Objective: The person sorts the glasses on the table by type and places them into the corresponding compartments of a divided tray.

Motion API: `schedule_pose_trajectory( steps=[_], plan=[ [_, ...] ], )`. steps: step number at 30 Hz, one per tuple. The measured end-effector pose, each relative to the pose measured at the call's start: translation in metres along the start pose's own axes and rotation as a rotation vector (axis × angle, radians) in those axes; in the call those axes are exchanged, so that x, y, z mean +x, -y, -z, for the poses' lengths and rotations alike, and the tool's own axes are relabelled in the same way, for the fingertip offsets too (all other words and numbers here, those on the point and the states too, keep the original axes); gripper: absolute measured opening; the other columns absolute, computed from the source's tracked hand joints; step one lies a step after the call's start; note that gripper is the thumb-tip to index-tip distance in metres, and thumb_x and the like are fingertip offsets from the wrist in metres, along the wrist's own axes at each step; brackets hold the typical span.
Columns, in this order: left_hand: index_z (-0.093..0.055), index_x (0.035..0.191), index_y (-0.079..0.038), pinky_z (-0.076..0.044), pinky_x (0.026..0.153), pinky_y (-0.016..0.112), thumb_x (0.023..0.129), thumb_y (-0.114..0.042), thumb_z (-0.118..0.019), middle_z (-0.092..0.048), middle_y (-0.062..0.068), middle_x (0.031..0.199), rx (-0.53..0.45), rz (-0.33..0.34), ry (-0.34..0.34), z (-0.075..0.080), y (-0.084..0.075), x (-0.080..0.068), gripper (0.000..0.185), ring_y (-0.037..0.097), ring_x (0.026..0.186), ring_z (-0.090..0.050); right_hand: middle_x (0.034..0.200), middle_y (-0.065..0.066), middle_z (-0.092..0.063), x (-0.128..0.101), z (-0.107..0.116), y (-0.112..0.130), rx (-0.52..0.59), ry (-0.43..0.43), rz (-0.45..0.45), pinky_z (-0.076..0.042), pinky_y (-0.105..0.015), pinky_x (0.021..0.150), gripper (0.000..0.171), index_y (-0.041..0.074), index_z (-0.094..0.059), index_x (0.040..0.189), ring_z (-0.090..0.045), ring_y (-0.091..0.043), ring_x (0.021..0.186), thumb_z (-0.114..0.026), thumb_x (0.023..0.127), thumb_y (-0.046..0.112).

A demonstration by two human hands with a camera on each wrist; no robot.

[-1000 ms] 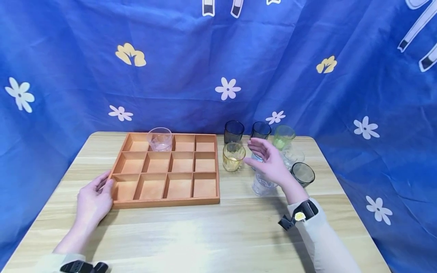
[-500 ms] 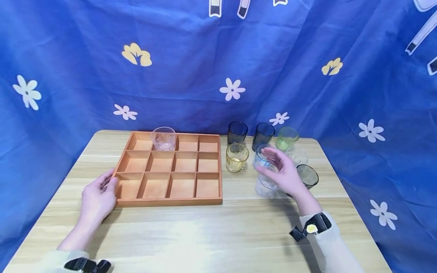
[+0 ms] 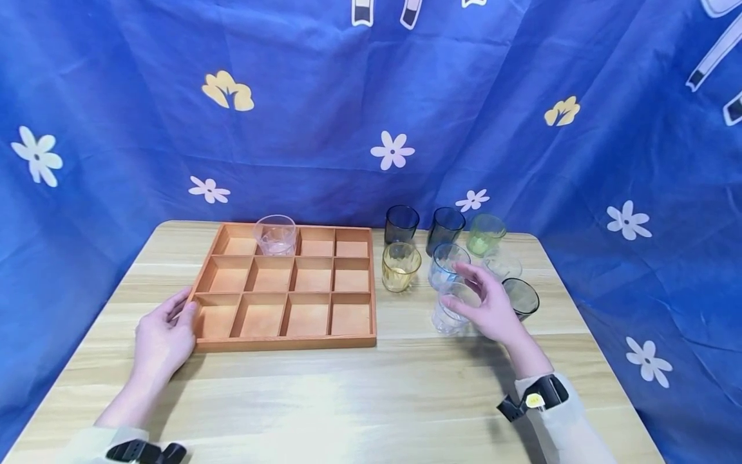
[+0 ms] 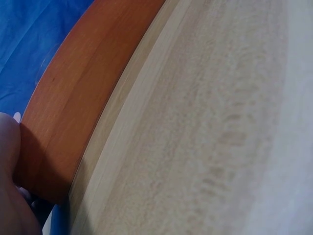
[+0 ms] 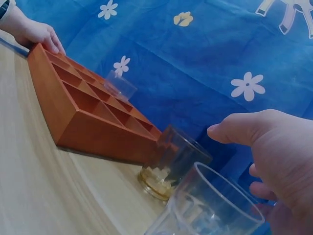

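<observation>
Head view. A light wooden table [image 3: 359,399] stands before a blue flower-printed cloth backdrop [image 3: 324,116]. On it lies an orange-brown wooden tray with twelve square compartments [image 3: 284,345]; a clear, faintly pink plastic cup [image 3: 275,234] stands upright in the far row, second compartment from the left. The left hand [image 3: 164,338] rests against the tray's near left corner, fingers loosely extended and touching the wood, grasping nothing. To the right of the tray stands a cluster of cups: a yellow faceted tumbler [image 3: 399,266], two dark grey tumblers [image 3: 401,223] [image 3: 445,227], a green tumbler [image 3: 485,233], a pale blue tumbler [image 3: 446,264], a low dark cup [image 3: 521,298] and a clear faceted plastic tumbler [image 3: 454,310] nearest the table's front. The right hand [image 3: 491,308] is at the clear tumbler's right side, fingers spread and relaxed over its rim; whether they touch it cannot be told.

Left wrist view. The tray's outer wall [image 4: 78,103] fills the upper left, resting on the table [image 4: 210,137]; part of the left hand [image 4: 10,196] presses against the tray's corner.

Right wrist view. The right hand [image 5: 274,161] hovers open just beside the clear tumbler [image 5: 205,208], thumb extended above the rim, not closed round it. The yellow tumbler [image 5: 168,164] stands behind, the tray [image 5: 88,110] beyond, with the left hand [image 5: 36,34] at its far corner.
</observation>
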State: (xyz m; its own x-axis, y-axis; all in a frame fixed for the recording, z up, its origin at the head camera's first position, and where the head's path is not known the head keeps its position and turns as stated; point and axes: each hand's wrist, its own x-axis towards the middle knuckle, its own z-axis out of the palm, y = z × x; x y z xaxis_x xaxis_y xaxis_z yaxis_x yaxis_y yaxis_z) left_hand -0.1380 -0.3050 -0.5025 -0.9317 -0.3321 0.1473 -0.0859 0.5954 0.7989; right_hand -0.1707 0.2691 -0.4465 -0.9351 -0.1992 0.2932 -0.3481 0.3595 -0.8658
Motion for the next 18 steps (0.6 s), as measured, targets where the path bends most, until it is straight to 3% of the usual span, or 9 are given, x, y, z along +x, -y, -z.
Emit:
schedule_pose_trajectory(
  steps=[4,9,13,18],
  plan=[
    [-0.058,0.151,-0.003,-0.044,0.078,-0.001,0.111,-0.024,-0.053,-0.065,0.026,0.137,-0.006,-0.004,-0.010,0.000,0.001,0.000,0.045,-0.008,0.106,-0.059,0.148,-0.025,-0.055,-0.006,0.001,-0.004,0.007,-0.006,-0.027,-0.031,-0.056,0.123,0.071,-0.005,-0.053,0.147,-0.047,-0.039,0.142,-0.088,0.086,0.003],
    [-0.059,0.150,-0.003,-0.043,0.078,-0.001,0.111,-0.024,-0.053,-0.065,0.027,0.136,0.000,-0.012,-0.016,0.000,0.001,-0.001,0.045,-0.009,0.105,-0.058,0.149,-0.025,-0.054,-0.015,-0.002,-0.011,0.037,-0.026,-0.033,-0.034,-0.053,0.122,0.079,-0.007,-0.049,0.149,-0.048,-0.044,0.139,-0.090,0.082,-0.001],
    [-0.059,0.151,-0.004,-0.043,0.078,-0.001,0.111,-0.025,-0.053,-0.065,0.027,0.137,0.001,-0.010,-0.012,0.000,0.001,-0.001,0.045,-0.009,0.105,-0.058,0.148,-0.024,-0.054,-0.022,-0.005,-0.019,0.046,-0.040,-0.031,-0.042,-0.039,0.118,0.082,-0.008,-0.047,0.149,-0.049,-0.046,0.136,-0.091,0.079,-0.003],
    [-0.058,0.151,-0.005,-0.043,0.078,-0.001,0.111,-0.026,-0.053,-0.065,0.025,0.137,0.006,-0.001,-0.011,0.000,0.000,-0.001,0.046,-0.006,0.106,-0.059,0.149,-0.023,-0.053,-0.026,-0.009,-0.025,0.089,-0.065,-0.035,-0.040,-0.025,0.116,0.085,-0.009,-0.045,0.149,-0.048,-0.044,0.138,-0.091,0.077,-0.007]
  ],
)
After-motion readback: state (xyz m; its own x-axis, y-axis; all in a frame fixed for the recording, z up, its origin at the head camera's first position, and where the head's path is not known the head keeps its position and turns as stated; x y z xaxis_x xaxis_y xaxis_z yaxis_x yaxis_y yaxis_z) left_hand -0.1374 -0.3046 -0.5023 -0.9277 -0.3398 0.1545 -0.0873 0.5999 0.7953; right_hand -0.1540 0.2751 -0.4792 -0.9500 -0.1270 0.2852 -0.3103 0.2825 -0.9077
